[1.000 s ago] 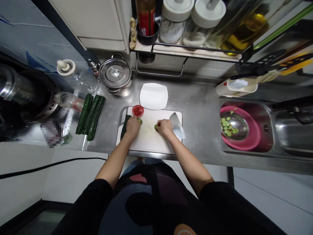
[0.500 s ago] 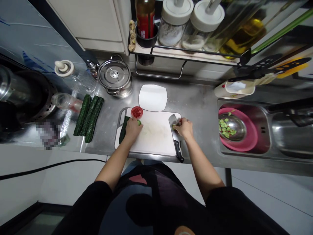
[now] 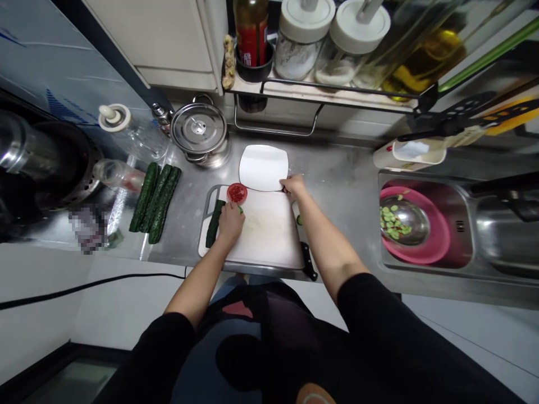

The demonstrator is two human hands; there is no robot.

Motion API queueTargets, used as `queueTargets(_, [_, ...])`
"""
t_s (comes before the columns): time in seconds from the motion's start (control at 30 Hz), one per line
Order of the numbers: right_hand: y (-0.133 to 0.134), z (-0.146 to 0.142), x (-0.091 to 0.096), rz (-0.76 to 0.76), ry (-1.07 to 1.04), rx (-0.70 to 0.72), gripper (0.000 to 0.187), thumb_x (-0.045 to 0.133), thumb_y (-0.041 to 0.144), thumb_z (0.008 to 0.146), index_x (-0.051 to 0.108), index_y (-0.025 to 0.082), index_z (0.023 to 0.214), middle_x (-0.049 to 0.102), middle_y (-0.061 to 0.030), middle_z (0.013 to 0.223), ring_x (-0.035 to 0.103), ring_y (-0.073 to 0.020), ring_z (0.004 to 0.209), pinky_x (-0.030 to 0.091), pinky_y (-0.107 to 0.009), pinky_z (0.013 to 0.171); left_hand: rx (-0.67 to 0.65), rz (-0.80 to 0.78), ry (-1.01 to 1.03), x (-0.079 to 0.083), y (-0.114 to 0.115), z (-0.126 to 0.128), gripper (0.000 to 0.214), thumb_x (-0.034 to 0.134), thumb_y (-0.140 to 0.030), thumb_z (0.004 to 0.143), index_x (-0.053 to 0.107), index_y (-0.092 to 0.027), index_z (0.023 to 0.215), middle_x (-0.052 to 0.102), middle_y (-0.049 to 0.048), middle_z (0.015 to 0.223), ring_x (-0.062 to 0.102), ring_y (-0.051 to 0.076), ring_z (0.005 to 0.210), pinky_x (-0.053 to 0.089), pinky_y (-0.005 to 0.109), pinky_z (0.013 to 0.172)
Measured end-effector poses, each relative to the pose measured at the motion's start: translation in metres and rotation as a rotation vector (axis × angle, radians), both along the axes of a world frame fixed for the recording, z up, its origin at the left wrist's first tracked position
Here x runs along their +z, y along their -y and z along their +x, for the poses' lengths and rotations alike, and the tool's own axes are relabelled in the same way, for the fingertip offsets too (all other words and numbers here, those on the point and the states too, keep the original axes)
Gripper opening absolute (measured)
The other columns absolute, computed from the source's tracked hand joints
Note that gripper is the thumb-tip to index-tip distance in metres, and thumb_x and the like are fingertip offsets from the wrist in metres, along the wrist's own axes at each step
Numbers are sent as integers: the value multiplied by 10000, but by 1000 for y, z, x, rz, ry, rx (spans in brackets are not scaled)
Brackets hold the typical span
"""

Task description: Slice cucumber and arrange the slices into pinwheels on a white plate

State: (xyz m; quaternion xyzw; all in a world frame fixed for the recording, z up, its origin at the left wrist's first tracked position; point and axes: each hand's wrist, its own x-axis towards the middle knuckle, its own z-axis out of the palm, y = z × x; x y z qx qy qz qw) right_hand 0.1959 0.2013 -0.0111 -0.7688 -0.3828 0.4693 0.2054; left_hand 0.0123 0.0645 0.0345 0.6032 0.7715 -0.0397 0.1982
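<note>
My left hand (image 3: pixel 231 220) is closed around a piece of cucumber (image 3: pixel 241 210), mostly hidden by the fingers, over the left part of the white cutting board (image 3: pixel 269 241). Beside it lies a dark green length of cucumber (image 3: pixel 213 229). A small red dish (image 3: pixel 237 193) with red contents rests at the board's top left. My right hand (image 3: pixel 293 184) pinches the lower right corner of a white plate (image 3: pixel 263 167) behind the board. Under my right forearm is a knife, its black handle (image 3: pixel 309 261) showing. A small green cucumber end (image 3: pixel 299 220) sits at the board's right edge.
Several whole cucumbers (image 3: pixel 156 202) lie to the left, near a lidded steel pot (image 3: pixel 200 132). In the sink at right, a pink basin (image 3: pixel 435 235) holds a steel bowl with green slices. A seasoning rack (image 3: pixel 290 90) overhangs the counter's back.
My right hand has left the board's right edge by the knife and moved up and left to the plate's corner, taking hold of it. My left hand has barely moved.
</note>
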Motion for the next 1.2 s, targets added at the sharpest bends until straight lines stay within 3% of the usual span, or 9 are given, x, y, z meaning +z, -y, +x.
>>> queueTargets(0.13, [1,4,2,-17,-146,-5,306,623,81,662,373,227,563,361,90,392,370,-75,375,280,-190,383,26,18,37,0,2,-2,337,557,-214,811,512,-103,1125,569,167,1104,518,270,1076,426,335,874])
queueTargets(0.37, [13,37,25,8,-286,-39,330,619,181,741,352,234,555,328,100,376,269,-49,359,209,-190,369,71,247,258,4,11,-14,234,527,-223,829,553,-152,1051,602,128,1069,547,229,1057,431,333,929])
queueTargets(0.47, [44,52,37,79,-354,-42,329,648,253,712,369,240,539,351,85,365,265,-61,367,213,-212,373,185,283,501,3,20,-16,242,465,-248,869,559,-154,1071,644,104,1029,606,182,960,479,299,853])
queueTargets(0.63, [135,48,43,39,-460,-12,299,669,358,596,410,226,525,354,86,360,253,-54,347,193,-210,369,376,144,852,0,47,-13,330,435,-316,885,562,-156,1145,702,57,911,660,147,776,516,257,720])
queueTargets(0.73, [181,34,38,-7,-525,-49,302,666,385,554,414,222,518,359,88,381,243,-42,338,177,-207,368,395,86,850,-4,69,-15,329,458,-376,863,629,-158,1039,704,27,812,656,157,694,511,250,651])
queueTargets(0.83, [205,25,31,-30,-519,-66,317,658,394,544,395,225,493,351,85,365,248,-44,342,172,-203,372,386,31,800,-10,86,-20,294,484,-373,831,652,-168,958,681,3,697,640,158,618,496,250,601])
queueTargets(1.2, [217,23,23,-50,-330,-52,306,599,356,636,356,241,491,380,74,334,311,-76,331,223,-213,377,251,-23,653,-23,94,-20,211,466,-334,829,619,-192,863,625,-19,609,602,143,589,447,243,610])
